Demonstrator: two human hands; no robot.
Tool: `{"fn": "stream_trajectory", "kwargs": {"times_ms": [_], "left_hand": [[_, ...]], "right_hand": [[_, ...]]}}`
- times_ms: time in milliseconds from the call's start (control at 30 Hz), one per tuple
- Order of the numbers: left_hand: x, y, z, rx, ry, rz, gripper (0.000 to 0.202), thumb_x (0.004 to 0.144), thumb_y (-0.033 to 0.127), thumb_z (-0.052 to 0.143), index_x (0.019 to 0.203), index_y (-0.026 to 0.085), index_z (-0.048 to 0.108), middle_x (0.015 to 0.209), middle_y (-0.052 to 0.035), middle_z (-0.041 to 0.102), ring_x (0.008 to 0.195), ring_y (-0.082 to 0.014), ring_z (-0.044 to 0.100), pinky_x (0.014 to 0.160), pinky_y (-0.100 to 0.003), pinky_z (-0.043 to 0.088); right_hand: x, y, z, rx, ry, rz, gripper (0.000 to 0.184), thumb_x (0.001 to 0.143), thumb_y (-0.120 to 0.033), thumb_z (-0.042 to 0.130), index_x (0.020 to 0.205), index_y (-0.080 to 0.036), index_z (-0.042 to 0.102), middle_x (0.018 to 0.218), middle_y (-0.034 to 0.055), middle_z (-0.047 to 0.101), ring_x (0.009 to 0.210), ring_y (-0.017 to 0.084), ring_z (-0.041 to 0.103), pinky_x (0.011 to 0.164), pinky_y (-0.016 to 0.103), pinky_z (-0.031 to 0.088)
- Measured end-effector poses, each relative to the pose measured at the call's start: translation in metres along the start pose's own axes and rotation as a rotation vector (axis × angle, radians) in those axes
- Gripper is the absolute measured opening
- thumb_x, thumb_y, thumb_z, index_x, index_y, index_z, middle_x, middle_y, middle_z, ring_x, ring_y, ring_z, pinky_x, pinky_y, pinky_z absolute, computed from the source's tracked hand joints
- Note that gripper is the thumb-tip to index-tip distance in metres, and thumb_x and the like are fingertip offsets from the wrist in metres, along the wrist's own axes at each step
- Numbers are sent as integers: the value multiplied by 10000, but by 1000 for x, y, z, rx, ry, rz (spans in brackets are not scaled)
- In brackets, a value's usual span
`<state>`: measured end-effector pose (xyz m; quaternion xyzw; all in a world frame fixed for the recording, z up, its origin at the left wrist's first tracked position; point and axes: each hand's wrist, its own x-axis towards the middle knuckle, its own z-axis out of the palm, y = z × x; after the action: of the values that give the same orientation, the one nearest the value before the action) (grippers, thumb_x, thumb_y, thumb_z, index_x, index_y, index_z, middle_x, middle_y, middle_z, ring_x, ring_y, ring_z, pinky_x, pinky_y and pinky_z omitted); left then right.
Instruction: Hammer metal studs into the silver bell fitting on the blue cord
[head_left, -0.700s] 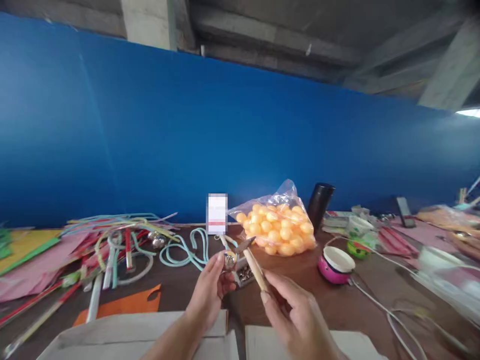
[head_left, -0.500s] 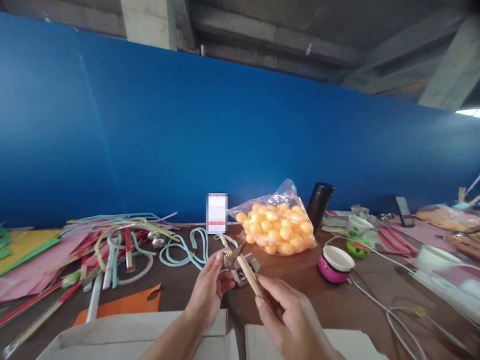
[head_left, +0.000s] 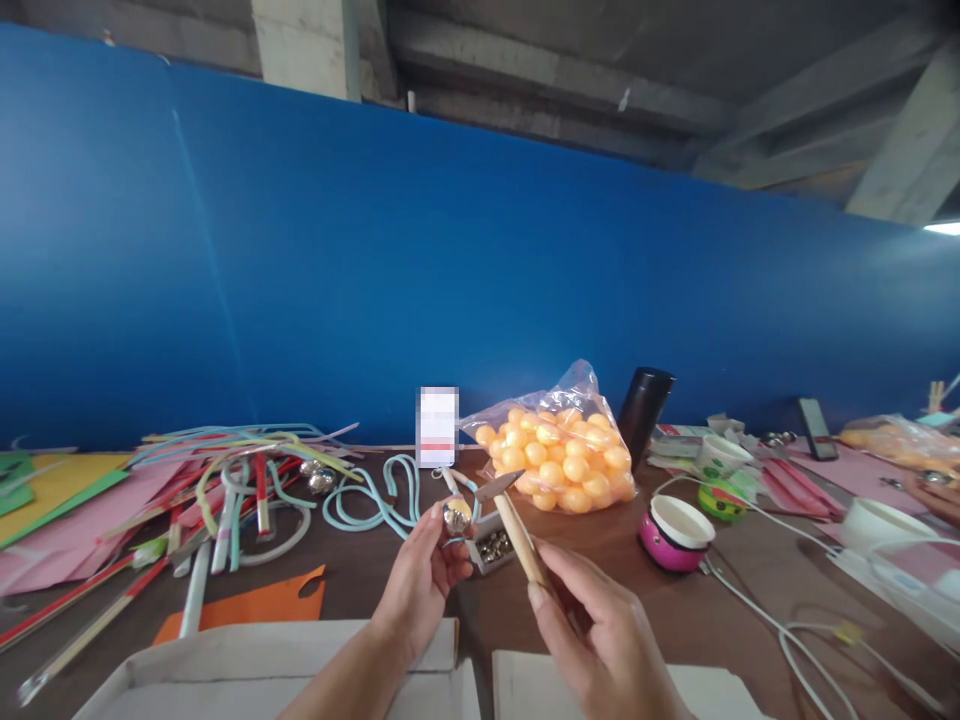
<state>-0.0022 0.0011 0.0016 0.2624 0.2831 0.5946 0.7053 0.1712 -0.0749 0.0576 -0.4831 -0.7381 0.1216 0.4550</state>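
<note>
Our left hand [head_left: 420,585] pinches a shiny metal ball [head_left: 457,517] between thumb and fingertips, held up over the middle of the desk [head_left: 592,580]. Our right hand [head_left: 600,630] grips a wooden-handled tool [head_left: 523,543], thumb and fingers closed on the pale handle. The tool's pointed metal head sits just to the right of the ball; we cannot tell whether the two touch.

Just beyond our hands stands a small open box [head_left: 493,568] of little metal pieces, partly hidden by the handle. Nearer the far edge of the desk we see a clear bag of orange balls [head_left: 559,460], with a black cylinder [head_left: 645,415] beside it, leaning to the right. A blurred-out white card [head_left: 437,427] is left of the bag, and pale blue tubing [head_left: 415,492] coils close by.

Toward the far left corner lie a tangle of tubes and sticks [head_left: 262,500] and pink paper [head_left: 67,535]. On the right sit a pink cup [head_left: 675,548] and a green bowl [head_left: 721,500]. Grey cardboard [head_left: 225,665] covers the near edge.
</note>
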Motion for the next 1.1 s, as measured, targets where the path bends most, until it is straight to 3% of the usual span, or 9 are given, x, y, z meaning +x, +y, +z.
{"fn": "stream_trajectory", "kwargs": {"times_ms": [267, 433, 567, 700, 867, 1100], "left_hand": [[-2, -1, 2, 25, -2, 16, 336, 815, 361, 592, 1089, 167, 570, 788, -53, 650, 566, -89, 564, 502, -199, 481], [-2, -1, 1, 42, -6, 24, 364, 822, 374, 580, 1121, 167, 561, 784, -60, 649, 568, -92, 564, 500, -202, 484], [-2, 0, 3, 26, 8, 32, 332, 811, 350, 602, 1091, 175, 577, 786, -37, 640, 560, -80, 561, 495, -191, 484], [-2, 0, 4, 39, 24, 28, 319, 811, 354, 601, 1074, 173, 581, 786, -41, 649, 563, -83, 569, 499, -194, 488], [-1, -1, 3, 13, 57, 28, 320, 785, 325, 636, 1067, 188, 575, 777, -24, 656, 543, -79, 574, 485, -183, 481], [0, 0, 2, 26, 44, 9, 268, 790, 364, 624, 957, 169, 546, 787, -58, 676, 531, -83, 568, 475, -187, 473]], "right_hand": [[-2, 2, 4, -64, -110, 16, 323, 832, -247, 490, 1128, -191, 605, 886, 81, 684, 746, 184, 655, 704, 260, 548], [1, 1, 3, -35, -38, 4, 317, 834, -245, 490, 1125, -192, 603, 977, 91, 677, 850, 194, 655, 745, 247, 539], [0, 3, 5, -69, -115, -6, 327, 827, -230, 487, 1130, -203, 606, 868, 69, 681, 733, 177, 651, 686, 246, 542], [-2, 6, 7, -69, -105, 0, 351, 833, -226, 479, 1170, -197, 575, 931, 77, 668, 822, 186, 644, 745, 261, 530], [0, 5, 7, -96, -136, 9, 331, 826, -217, 482, 1134, -201, 600, 872, 63, 680, 730, 175, 650, 679, 249, 539], [1, 7, 3, -16, -40, -9, 338, 841, -241, 505, 1166, -189, 580, 1047, 100, 671, 926, 203, 646, 802, 258, 532]]}}
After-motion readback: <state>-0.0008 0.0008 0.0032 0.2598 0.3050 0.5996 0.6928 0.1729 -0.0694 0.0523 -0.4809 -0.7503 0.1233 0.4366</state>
